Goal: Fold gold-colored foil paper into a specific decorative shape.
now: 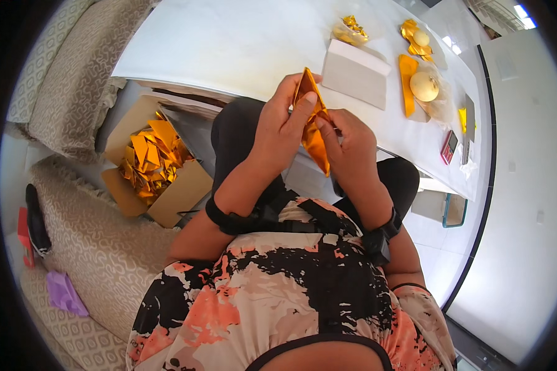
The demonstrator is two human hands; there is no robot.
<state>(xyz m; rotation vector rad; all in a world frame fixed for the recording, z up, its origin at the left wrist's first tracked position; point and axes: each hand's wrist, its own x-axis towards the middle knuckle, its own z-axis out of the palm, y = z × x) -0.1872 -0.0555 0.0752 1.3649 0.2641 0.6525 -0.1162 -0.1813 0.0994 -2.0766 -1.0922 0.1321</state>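
Between my two hands is a folded piece of gold foil paper (314, 139), long and pointed at both ends, held over the near edge of the white table (204, 41). My left hand (285, 116) grips its upper part, the thumb lying across the front. Lower down, my right hand (350, 141) pinches the middle of the fold between thumb and fingers. A hollow shows in the upper half of the piece. Just beyond my hands lies a grey-white folded sheet (357, 76) on the table.
Left of my knees, an open cardboard box (181, 195) holds many folded gold pieces (151, 157). A plastic bowl (350, 31) with gold scraps, a stack of gold paper (407, 83), a pale round object (424, 86) and a red phone (449, 147) rest on the table. Sofas (106, 232) stand left.
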